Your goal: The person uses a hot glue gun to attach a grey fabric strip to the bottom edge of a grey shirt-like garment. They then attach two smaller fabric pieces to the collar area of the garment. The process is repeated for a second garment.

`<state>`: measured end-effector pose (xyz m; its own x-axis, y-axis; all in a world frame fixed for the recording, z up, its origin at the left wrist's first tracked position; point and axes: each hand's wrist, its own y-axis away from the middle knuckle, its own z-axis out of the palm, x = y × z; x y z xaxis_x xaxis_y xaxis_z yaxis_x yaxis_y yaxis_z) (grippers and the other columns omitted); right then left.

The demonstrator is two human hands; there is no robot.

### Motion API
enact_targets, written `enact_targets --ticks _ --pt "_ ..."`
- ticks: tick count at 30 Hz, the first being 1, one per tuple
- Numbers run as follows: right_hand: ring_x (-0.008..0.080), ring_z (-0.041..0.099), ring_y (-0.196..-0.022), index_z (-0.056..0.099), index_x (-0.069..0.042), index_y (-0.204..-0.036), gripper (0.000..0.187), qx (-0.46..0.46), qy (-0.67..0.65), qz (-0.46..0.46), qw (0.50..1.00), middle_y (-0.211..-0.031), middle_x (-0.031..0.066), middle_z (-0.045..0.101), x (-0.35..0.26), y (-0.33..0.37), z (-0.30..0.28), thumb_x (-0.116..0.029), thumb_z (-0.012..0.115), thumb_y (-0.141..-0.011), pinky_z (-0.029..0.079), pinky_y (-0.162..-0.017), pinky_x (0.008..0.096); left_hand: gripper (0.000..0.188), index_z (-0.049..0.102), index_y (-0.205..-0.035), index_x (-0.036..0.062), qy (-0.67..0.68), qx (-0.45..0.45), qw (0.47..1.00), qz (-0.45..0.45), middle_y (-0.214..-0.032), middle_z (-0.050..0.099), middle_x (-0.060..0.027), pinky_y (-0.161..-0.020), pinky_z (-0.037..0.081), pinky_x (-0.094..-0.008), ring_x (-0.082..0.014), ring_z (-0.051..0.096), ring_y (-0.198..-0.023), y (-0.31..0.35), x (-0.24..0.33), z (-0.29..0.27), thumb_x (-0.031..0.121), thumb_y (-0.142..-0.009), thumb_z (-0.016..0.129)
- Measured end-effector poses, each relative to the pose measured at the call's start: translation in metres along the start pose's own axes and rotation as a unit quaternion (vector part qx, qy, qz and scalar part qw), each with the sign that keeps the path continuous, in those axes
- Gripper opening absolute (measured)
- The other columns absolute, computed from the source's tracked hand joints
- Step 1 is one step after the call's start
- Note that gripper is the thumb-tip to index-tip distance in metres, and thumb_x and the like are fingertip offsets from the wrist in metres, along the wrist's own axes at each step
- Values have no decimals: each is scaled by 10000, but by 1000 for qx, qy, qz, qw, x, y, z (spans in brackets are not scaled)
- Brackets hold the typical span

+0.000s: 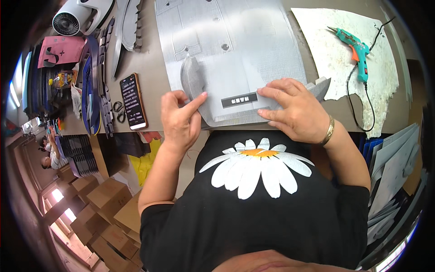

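Note:
A large grey panel (244,59) with a printed pattern of seams and rivets lies on the table in front of me, its rounded near edge close to my body. Along that edge runs a narrow grey strip (192,77) with a notched side; it curls upright at the left corner. My left hand (180,120) pinches the strip there, index finger stretched over the panel. Resting on the panel's right near part, my right hand (294,111) has its fingers apart beside a small black label (239,100). The strip's free end sticks out past this hand.
A green glue gun (355,50) with a black cord lies on a stained white sheet (331,86) at right. To the left are a phone (133,102), black scissors (119,112), notched strips (106,77) and a white fan (74,18). Cardboard boxes (108,195) stand at lower left.

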<state>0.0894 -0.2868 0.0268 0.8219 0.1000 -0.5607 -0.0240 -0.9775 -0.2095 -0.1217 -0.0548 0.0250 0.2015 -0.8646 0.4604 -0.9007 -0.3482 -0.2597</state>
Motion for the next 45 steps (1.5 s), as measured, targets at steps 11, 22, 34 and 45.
enact_targets --ticks 11,22,34,45 --pt "297 517 -1227 754 -142 -1030 306 3 -17 13 1000 -1312 90 583 6 0 2 -201 785 -732 413 -1051 494 868 340 -1556 55 151 53 955 -248 -589 376 15 -536 355 -220 -75 375 -534 -23 25 18 -8 -765 691" --pt "259 514 -1210 757 -150 -997 279 3 -38 17 999 -1284 51 585 13 -1 1 -246 774 -735 390 -1048 452 646 545 -1434 51 50 2 979 -196 -634 287 69 -534 267 -198 -38 285 -572 -35 29 26 -66 -807 648" --pt "262 512 -1222 763 -148 -1005 260 -7 -36 21 999 -1303 56 582 10 -1 1 -245 751 -764 393 -1057 458 566 581 -1406 113 -58 -56 982 -170 -608 580 -85 -522 458 -357 -224 587 -522 -43 31 26 37 -848 641" --pt "261 506 -1237 759 -147 -1017 256 -11 -20 27 999 -1309 56 578 6 -2 -2 -238 746 -778 391 -1071 460 537 625 -1353 125 -19 25 981 -190 -591 568 -99 -515 448 -380 -256 560 -495 -41 19 32 53 -827 701"
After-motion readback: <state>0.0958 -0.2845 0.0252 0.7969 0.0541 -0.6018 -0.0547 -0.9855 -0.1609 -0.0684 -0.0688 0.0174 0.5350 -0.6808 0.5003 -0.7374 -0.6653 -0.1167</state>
